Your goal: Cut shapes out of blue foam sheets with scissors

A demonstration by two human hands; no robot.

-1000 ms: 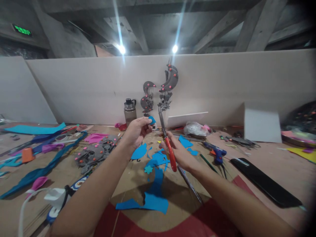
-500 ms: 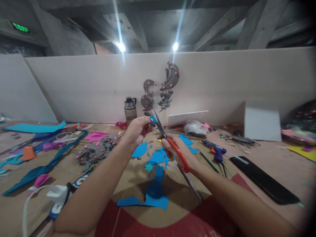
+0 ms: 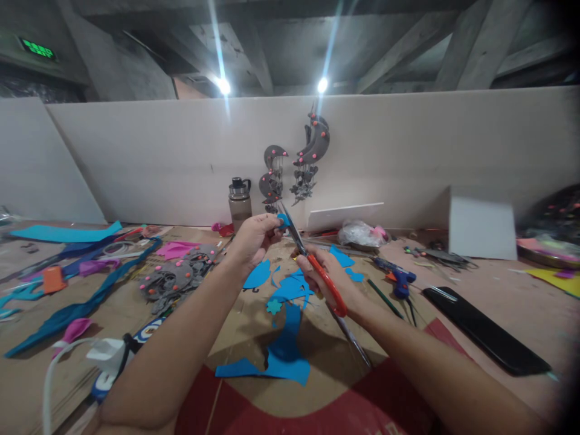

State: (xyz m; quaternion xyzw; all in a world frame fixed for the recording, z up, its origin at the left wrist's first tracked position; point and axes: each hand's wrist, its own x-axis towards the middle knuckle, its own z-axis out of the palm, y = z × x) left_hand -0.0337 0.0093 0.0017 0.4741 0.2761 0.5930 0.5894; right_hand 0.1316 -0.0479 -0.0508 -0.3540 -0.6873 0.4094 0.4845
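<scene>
My left hand [image 3: 257, 237] pinches a small blue piece [image 3: 283, 221] between thumb and fingers. The red-handled scissors [image 3: 327, 281] are in my right hand [image 3: 327, 272], blades pointing up and left against the blue piece. The blades look nearly closed. Below my hands, blue scraps [image 3: 292, 287] lie on the brown cardboard [image 3: 240, 338], with a small teal flower shape [image 3: 273, 307] beside them. A larger blue offcut [image 3: 287, 353] is nearer to me.
Grey felt pieces with pink dots [image 3: 176, 275] lie left, past a white cable [image 3: 48, 386]. A bottle [image 3: 240, 202] stands behind my left hand. On the right are a blue glue gun [image 3: 399, 278] and a black case [image 3: 487, 331].
The scissor blades have come closer together at the blue piece, which now looks more rounded. Both hands stay almost in place.
</scene>
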